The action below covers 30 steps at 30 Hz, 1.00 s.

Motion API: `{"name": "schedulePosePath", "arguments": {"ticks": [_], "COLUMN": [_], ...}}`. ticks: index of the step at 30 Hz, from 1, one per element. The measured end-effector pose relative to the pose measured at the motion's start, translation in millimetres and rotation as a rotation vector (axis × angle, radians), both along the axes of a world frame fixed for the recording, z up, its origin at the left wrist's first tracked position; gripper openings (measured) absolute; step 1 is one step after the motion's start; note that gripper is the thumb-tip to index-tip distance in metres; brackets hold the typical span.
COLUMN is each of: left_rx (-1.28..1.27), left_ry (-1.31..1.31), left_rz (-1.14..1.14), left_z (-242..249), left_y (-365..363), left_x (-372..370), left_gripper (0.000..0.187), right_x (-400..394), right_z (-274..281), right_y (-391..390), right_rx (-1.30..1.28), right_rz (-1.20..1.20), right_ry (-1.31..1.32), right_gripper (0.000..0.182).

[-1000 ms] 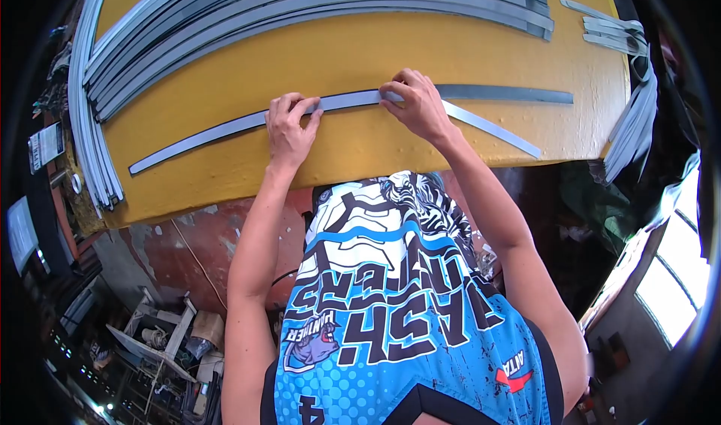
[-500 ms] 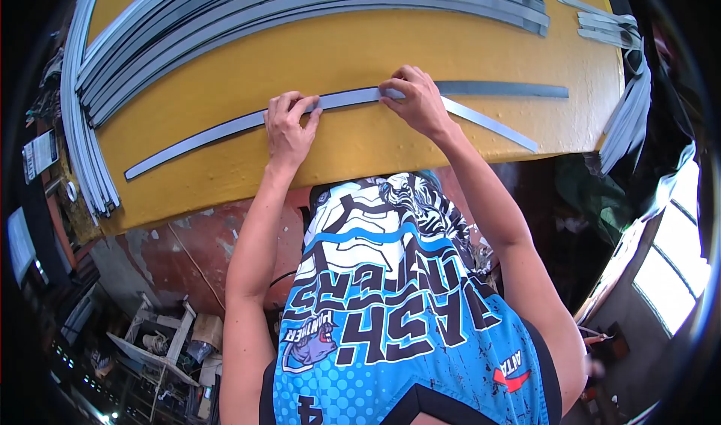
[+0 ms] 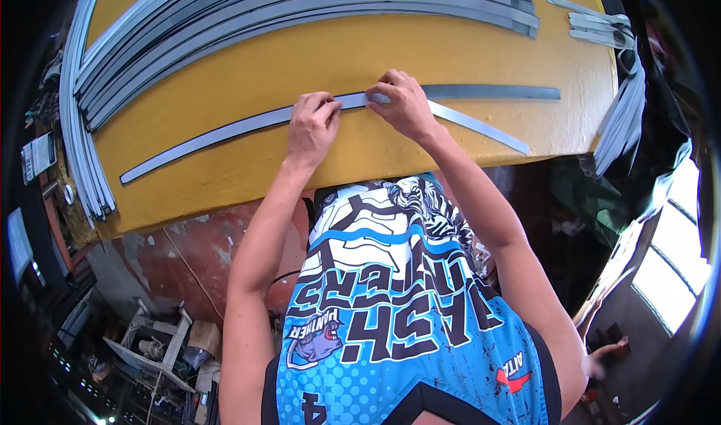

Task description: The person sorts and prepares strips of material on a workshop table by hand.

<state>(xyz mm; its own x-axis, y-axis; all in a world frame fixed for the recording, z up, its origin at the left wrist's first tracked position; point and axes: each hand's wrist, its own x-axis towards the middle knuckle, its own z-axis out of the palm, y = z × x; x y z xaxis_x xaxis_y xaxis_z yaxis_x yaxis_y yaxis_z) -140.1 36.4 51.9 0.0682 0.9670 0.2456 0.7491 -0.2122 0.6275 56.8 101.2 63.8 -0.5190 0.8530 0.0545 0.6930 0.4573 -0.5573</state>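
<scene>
A long dark grey strip [image 3: 492, 92] lies across the yellow tabletop. A light grey strip [image 3: 218, 137] rests along it on the left, with a thin dark edge showing. Right of my hands the two part, and the light strip's free end [image 3: 481, 127] slants toward the table's front edge. My left hand [image 3: 312, 130] has thumb and fingers closed on the layered strips near the middle. Just to its right, my right hand [image 3: 403, 105] pinches the light strip where the two separate. Its fingertips partly hide the strip.
Several long grey strips [image 3: 300, 12] lie in a bundle at the back of the yellow table [image 3: 248, 184]. More strips [image 3: 86, 147] hang over the left edge, and a tied bunch [image 3: 623, 102] hangs over the right corner. A wooden rack [image 3: 154, 350] stands below on the left.
My left hand has slid right along the strips, nearer my right hand. The right hand keeps its pinch at about the same place on the strip. The view has shifted slightly.
</scene>
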Motion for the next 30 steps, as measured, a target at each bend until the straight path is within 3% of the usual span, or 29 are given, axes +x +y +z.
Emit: {"name": "schedulePosePath", "arguments": {"ticks": [7,13,15,21,30], "left_rx": [0.089,0.09,0.097,0.074,0.021], "left_ry": [-0.051,-0.065,-0.037,0.003,0.015], "left_rz": [0.025,0.11,0.106,0.121,0.143], "left_z": [-11,-11,-11,-4,-6], "left_y": [8,10,11,9,10], "left_x": [39,46,47,51,53], "left_gripper": [0.011,0.01,0.01,0.014,0.019], "right_x": [3,35,59,106,108], "right_z": [-4,16,25,34,27], "right_y": [1,7,14,24,27], "right_rx": [0.036,-0.112,-0.208,-0.201,-0.077], "right_rz": [0.01,-0.012,-0.026,0.001,0.059], "right_ry": [0.028,0.096,0.009,0.039,0.021], "right_gripper": [0.017,0.024,0.025,0.028,0.019]}}
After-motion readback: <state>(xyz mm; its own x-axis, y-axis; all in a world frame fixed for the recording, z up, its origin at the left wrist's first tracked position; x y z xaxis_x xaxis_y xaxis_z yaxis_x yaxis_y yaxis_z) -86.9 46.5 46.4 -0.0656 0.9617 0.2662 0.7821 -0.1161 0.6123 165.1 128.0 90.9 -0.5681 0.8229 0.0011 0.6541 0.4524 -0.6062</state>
